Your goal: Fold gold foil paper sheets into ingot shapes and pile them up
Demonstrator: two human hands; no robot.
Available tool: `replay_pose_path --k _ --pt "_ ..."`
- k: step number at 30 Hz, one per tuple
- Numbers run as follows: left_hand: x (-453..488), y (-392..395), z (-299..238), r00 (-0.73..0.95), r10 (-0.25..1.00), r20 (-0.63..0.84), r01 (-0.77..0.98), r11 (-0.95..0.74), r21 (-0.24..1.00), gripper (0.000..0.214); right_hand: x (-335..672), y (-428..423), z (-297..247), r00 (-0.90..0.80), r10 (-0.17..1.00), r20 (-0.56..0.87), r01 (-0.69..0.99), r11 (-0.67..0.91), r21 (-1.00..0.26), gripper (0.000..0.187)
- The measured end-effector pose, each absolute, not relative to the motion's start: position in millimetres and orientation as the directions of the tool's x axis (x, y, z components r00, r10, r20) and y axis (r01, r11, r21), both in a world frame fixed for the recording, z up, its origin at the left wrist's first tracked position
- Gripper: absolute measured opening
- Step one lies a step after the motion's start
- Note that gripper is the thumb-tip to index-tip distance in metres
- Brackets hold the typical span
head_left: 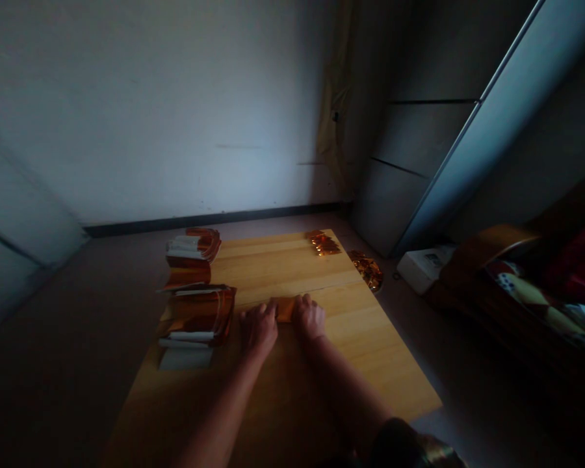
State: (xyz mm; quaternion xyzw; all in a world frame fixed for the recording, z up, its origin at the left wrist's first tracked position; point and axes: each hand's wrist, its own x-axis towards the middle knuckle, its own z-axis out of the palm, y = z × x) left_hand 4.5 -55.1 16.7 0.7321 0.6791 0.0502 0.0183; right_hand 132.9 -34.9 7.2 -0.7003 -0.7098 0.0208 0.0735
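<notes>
A small sheet of shiny orange-gold foil paper (285,310) lies between my hands on the wooden tabletop. My left hand (260,327) is closed on its left edge, with the fingers curled. At the opposite edge, my right hand (309,317) is also closed, its knuckles bent. Parts of the sheet are hidden under the fingers. To the left of my left hand are curved stacks of orange foil sheets (195,315) with whitish layers among them. Another such stack (207,242) sits farther back, at the table's left edge.
A cluster of folded shiny foil pieces (324,243) lies at the table's (370,351) far right corner. On the floor beyond the right edge is a heap of similar pieces (368,270). A white box (422,268) and a wooden-armed seat (504,240) stand to the right.
</notes>
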Motion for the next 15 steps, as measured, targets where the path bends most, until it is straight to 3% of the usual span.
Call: replay_pose_path --k 15 --pt "7.0 -53.9 16.5 0.062 0.997 0.047 0.995 -0.065 0.07 0.044 131.5 -35.8 7.9 -0.023 0.997 0.073 0.995 0.03 -0.097 0.023"
